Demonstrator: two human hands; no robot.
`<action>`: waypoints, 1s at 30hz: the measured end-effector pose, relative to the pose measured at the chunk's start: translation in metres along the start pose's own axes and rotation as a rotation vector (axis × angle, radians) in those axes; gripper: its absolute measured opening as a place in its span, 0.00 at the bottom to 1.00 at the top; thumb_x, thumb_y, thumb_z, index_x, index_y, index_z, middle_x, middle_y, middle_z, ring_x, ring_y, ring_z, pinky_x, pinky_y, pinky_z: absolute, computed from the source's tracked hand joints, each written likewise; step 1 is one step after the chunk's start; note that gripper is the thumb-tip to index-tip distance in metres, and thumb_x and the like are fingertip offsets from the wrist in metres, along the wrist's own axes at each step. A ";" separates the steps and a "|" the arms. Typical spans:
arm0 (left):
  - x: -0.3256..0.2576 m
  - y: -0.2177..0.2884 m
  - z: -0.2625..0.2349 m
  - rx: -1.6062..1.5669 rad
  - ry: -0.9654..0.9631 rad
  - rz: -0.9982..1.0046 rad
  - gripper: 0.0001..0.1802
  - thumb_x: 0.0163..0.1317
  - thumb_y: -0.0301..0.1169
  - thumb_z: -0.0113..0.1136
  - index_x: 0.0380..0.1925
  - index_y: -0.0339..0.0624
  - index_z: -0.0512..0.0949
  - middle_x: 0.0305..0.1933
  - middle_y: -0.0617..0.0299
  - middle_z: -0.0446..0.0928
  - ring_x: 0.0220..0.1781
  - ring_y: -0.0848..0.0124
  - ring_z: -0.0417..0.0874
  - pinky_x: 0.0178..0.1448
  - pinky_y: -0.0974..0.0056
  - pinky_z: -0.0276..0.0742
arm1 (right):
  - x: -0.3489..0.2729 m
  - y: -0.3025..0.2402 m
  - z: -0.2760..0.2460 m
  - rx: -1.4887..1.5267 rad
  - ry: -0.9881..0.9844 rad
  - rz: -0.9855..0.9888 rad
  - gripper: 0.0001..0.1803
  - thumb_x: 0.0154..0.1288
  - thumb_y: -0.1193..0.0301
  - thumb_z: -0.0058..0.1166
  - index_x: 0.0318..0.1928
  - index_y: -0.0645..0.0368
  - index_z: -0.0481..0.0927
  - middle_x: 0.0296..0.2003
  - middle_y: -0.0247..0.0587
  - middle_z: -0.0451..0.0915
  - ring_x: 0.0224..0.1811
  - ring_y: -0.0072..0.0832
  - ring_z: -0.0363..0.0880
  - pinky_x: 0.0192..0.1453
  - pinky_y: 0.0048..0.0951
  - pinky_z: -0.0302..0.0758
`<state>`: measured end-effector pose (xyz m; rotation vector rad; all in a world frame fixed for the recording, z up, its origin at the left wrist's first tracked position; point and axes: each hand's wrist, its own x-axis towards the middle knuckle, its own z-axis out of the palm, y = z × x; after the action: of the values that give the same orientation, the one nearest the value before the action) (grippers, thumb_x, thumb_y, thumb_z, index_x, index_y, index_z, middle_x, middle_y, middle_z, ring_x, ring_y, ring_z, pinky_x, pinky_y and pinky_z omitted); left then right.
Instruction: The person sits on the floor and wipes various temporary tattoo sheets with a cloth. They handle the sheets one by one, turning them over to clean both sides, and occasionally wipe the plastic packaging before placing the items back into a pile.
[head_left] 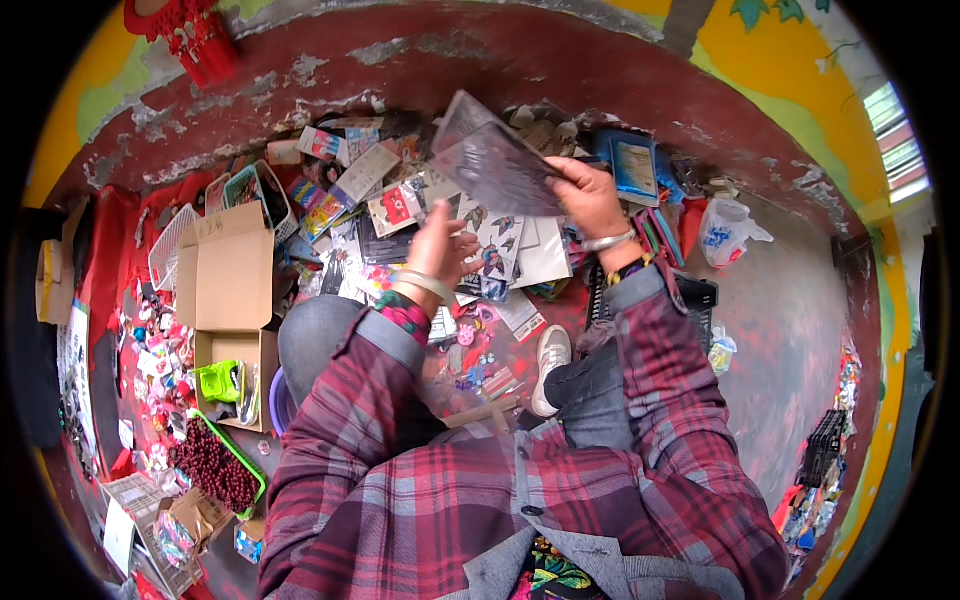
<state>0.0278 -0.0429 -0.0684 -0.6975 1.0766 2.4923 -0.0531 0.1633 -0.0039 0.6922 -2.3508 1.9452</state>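
My right hand (592, 200) is closed on the edge of a dark, see-through flat packet (495, 165), raised and tilted above the pile. Its surface is shiny and slightly blurred, so its contents cannot be made out. My left hand (438, 252) is below and to the left of the packet, apart from it, with fingers spread and nothing in them. Under both hands lie white sheets with dark leaf-like prints (490, 235) and a card with a red picture (398, 208).
To the left stand an open cardboard box (228, 265), a white basket (172, 248) and a green-edged tray of dark red beads (215, 465). A blue folder (634, 165) and a white plastic bag (727, 232) lie to the right. A worn dark red wall (560, 70) closes off the far side.
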 end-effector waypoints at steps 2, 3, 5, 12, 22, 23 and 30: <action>-0.016 0.027 0.012 -0.407 -0.069 -0.049 0.44 0.61 0.63 0.41 0.63 0.36 0.57 0.64 0.37 0.58 0.65 0.46 0.62 0.64 0.40 0.60 | -0.021 -0.047 0.016 -0.202 -0.021 -0.300 0.13 0.56 0.83 0.52 0.42 0.60 0.82 0.35 0.40 0.84 0.38 0.22 0.81 0.44 0.20 0.75; -0.017 0.035 0.009 -0.422 -0.270 0.174 0.44 0.60 0.64 0.41 0.63 0.37 0.57 0.64 0.40 0.60 0.64 0.47 0.64 0.64 0.40 0.61 | -0.031 -0.061 0.022 -0.309 -0.041 -0.454 0.14 0.54 0.84 0.51 0.41 0.59 0.82 0.35 0.44 0.83 0.39 0.32 0.83 0.44 0.25 0.77; -0.051 0.051 0.027 -0.301 -0.240 0.505 0.43 0.59 0.65 0.41 0.63 0.41 0.60 0.63 0.46 0.64 0.61 0.49 0.68 0.64 0.44 0.64 | -0.051 -0.069 0.021 -0.516 -0.107 -0.673 0.14 0.51 0.82 0.51 0.39 0.56 0.82 0.37 0.42 0.82 0.44 0.38 0.81 0.48 0.34 0.76; -0.031 0.095 -0.003 -0.304 -0.398 0.241 0.25 0.58 0.23 0.49 0.58 0.32 0.63 0.51 0.46 0.75 0.50 0.55 0.80 0.57 0.51 0.75 | -0.066 -0.068 0.001 -0.797 -0.343 -0.698 0.15 0.54 0.79 0.49 0.43 0.55 0.79 0.46 0.41 0.79 0.56 0.36 0.74 0.61 0.41 0.67; -0.021 0.078 0.037 -0.052 -0.384 0.455 0.21 0.58 0.19 0.52 0.53 0.37 0.68 0.49 0.55 0.77 0.49 0.64 0.79 0.55 0.60 0.76 | -0.082 -0.245 -0.022 0.750 -0.527 -0.547 0.30 0.55 0.70 0.55 0.60 0.64 0.66 0.59 0.58 0.65 0.62 0.49 0.63 0.66 0.41 0.59; -0.013 0.073 0.035 -0.027 -0.355 0.459 0.20 0.58 0.19 0.53 0.52 0.37 0.69 0.48 0.56 0.77 0.48 0.65 0.80 0.55 0.61 0.76 | -0.083 -0.245 -0.018 0.784 -0.514 -0.559 0.30 0.55 0.70 0.55 0.60 0.64 0.66 0.58 0.58 0.65 0.62 0.48 0.63 0.66 0.40 0.59; -0.011 0.064 0.046 0.102 -0.337 0.403 0.18 0.55 0.21 0.59 0.47 0.38 0.73 0.44 0.60 0.79 0.44 0.68 0.80 0.52 0.64 0.76 | -0.085 -0.238 -0.009 0.870 -0.408 -0.607 0.29 0.56 0.69 0.56 0.58 0.65 0.67 0.55 0.55 0.67 0.59 0.44 0.65 0.63 0.37 0.61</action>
<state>-0.0079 -0.0516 0.0020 -0.0201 1.2999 2.7205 0.1022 0.1684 0.1957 1.7071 -1.0234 2.5649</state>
